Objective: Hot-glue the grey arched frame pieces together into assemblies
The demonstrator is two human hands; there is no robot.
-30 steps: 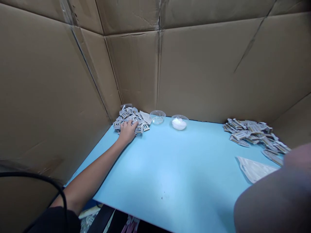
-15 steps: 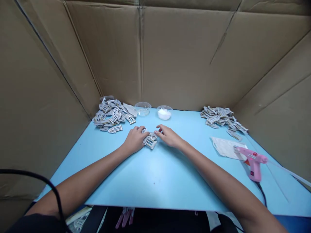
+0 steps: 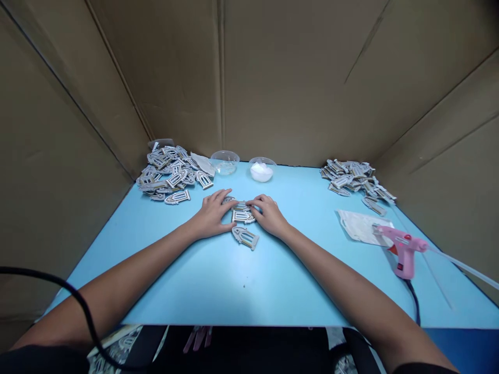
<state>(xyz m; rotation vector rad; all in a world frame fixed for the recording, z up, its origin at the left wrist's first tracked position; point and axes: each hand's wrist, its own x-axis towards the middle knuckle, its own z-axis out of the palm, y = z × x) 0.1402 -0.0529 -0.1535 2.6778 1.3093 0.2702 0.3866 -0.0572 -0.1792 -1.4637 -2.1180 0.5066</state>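
Several small arched window-shaped pieces, whitish with gold trim, lie in a loose group between my hands at the middle of the table. My left hand [image 3: 212, 215] is spread at the group's left side, its fingertips against the pieces and its thumb by the near ones. My right hand [image 3: 270, 215] has its thumb and fingers closed on the right end of an arched window piece [image 3: 242, 206], which they partly cover. Just below lies another arched piece [image 3: 240, 216]. The nearest arched piece [image 3: 245, 238] lies apart, tilted, below my left thumb.
Heaps of similar pieces stand at the back left [image 3: 171, 171] and back right [image 3: 351, 176]. Two clear bowls, one empty-looking [image 3: 225, 165], one with white material [image 3: 262, 171], stand at the back. A pink glue gun [image 3: 405, 252] rests on a white packet [image 3: 360, 227]. Cardboard walls [image 3: 288, 88] enclose the table.
The stacked pieces have been spread apart, one now lying nearer me. My left fingers have opened wider, and my right hand has closed in on a piece. The camera view has tilted slightly.
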